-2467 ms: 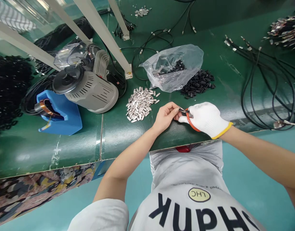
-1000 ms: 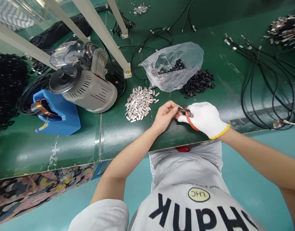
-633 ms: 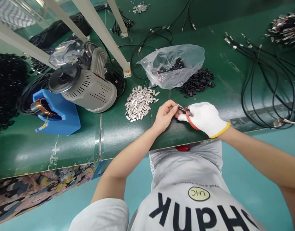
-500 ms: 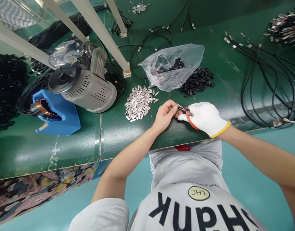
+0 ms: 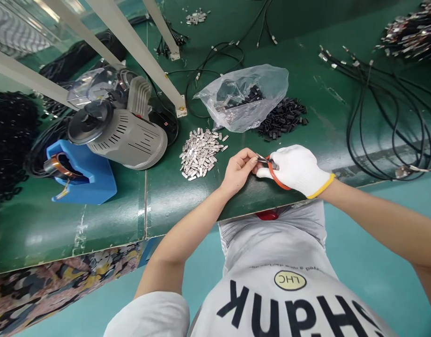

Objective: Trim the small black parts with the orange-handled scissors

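Note:
My bare left hand (image 5: 238, 169) pinches a small metal piece at its fingertips, close to the near edge of the green table (image 5: 166, 196). My right hand (image 5: 299, 169), in a white glove with a yellow cuff, grips orange-handled pliers (image 5: 273, 169) whose tip meets that piece. A heap of small silver metal shells (image 5: 199, 153) lies just left of my left hand.
A clear plastic bag (image 5: 243, 96) holding black parts and a loose pile of black parts (image 5: 282, 119) lie behind my hands. A grey tape dispenser machine (image 5: 119, 126) and a blue tape holder (image 5: 84, 175) stand at left. Black cables (image 5: 384, 107) spread at right; white frame posts (image 5: 145, 56) rise behind.
Both hands stay together at the table edge, working the same piece. The view has shifted slightly, nothing else moved.

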`<state>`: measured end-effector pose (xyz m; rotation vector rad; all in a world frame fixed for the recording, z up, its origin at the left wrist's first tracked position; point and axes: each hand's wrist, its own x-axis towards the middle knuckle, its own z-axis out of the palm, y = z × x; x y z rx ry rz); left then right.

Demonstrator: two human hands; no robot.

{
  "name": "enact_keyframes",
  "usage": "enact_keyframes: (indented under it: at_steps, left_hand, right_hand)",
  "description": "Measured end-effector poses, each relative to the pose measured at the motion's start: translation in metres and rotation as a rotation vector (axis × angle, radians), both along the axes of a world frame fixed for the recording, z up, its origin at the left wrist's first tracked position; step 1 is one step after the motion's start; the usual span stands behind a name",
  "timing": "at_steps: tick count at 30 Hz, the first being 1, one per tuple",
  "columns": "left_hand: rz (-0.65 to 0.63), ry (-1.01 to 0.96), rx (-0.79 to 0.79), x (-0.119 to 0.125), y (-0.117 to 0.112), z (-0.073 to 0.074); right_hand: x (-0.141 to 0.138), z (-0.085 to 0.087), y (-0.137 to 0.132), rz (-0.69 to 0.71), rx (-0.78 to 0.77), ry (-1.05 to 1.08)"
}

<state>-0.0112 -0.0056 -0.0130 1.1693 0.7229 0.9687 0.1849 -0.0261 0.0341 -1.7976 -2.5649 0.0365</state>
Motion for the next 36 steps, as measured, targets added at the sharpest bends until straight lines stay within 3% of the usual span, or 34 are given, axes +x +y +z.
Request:
enact_keyframes:
  at_steps: [6,16,25,36]
  left_hand:
    - [0.024,0.012,-0.007,0.000,0.001,0.001]
    - [0.035,0.078,0.026,0.004,-0.004,0.009]
    - [0.030,0.079,0.008,0.004,-0.003,0.007]
    - [0.038,0.058,-0.038,0.006,-0.003,0.007]
  right_hand:
    - [-0.002,-0.003,-0.002,-0.041,-0.040,0.013]
    - [0.005,0.025,0.002,0.040,-0.149,-0.023]
    - [0.001,0.022,0.002,-0.008,-0.169,-0.070]
    - [0.001,0.037,0.006,-0.025,-0.272,-0.098]
